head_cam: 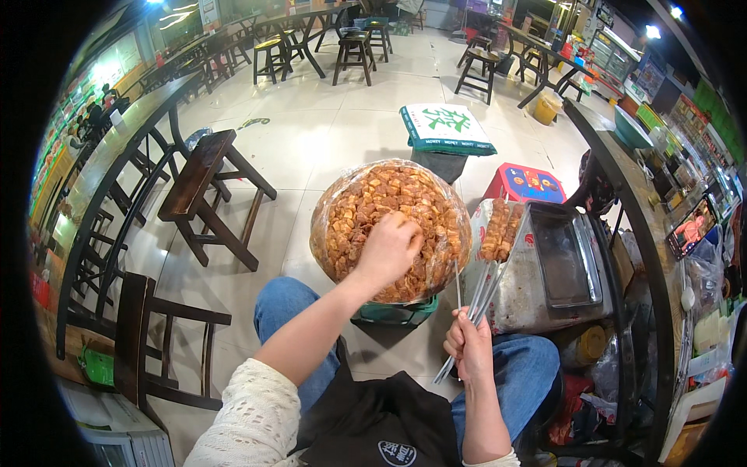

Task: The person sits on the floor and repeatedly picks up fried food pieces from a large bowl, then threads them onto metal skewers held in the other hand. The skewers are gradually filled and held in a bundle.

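Observation:
In front of me stands a large round container heaped with reddish-brown marinated meat chunks (356, 210), its rim wrapped in clear plastic film (320, 233). My left hand (392, 245) reaches into the heap with its fingers curled down. Its fingertips are hidden, so whether they pinch a piece is unclear. Beside the container, my right hand (470, 344) grips a bundle of flat metal skewers (481, 298). Meat threaded on skewers (498, 230) shows at the bundle's upper end. One thinner-looking skewer (458, 283) points separately up to the container's right edge.
An empty rectangular metal tray (563, 251) lies on a covered box (513, 298) at right, near a red-and-blue box (525, 181). A white-and-green bag (446, 125) sits beyond the container. Wooden stools (204, 175) and a long table (618, 192) flank me.

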A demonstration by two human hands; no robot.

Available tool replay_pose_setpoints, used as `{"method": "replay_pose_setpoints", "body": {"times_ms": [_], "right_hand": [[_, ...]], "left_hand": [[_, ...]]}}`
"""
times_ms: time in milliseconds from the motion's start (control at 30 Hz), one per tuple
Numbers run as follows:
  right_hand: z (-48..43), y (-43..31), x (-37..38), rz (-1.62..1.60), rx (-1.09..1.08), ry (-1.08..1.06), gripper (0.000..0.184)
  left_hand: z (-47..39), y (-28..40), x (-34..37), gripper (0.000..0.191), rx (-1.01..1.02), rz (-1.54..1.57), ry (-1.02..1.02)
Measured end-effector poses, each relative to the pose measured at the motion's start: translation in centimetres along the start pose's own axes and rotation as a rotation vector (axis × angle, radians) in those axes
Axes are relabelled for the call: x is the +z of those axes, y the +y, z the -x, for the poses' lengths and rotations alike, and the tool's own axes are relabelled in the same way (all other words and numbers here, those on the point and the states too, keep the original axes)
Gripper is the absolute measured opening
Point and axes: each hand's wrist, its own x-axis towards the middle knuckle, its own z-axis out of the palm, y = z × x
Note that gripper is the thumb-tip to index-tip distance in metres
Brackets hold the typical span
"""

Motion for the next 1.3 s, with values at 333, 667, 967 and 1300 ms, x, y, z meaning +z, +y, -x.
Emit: {"method": "replay_pose_setpoints", "body": {"times_ms": [333, 667, 967, 1300], "right_hand": [[0.0, -0.3, -0.3, 0.012, -0.004, 0.017, 0.007], [0.3, 0.0, -0.4, -0.008, 0.008, -0.021, 0.007], [0.2, 0.1, -0.3, 0.002, 0.012, 0.001, 0.007], [0.3, 0.2, -0.2, 0.017, 0.010, 0.014, 0.008]], "left_hand": [[-1.1, 1.6, 1.2, 0.012, -0.152, 0.028, -0.078], [-1.7, -1.6, -3.1, 0.024, -0.561, 0.092, -0.057], [-1.2, -2.2, -4.5, 0.027, -0.497, 0.115, -0.161], [-2.0, -3.9, -4.9, 0.021, -0.816, 0.730, -0.020]]}}
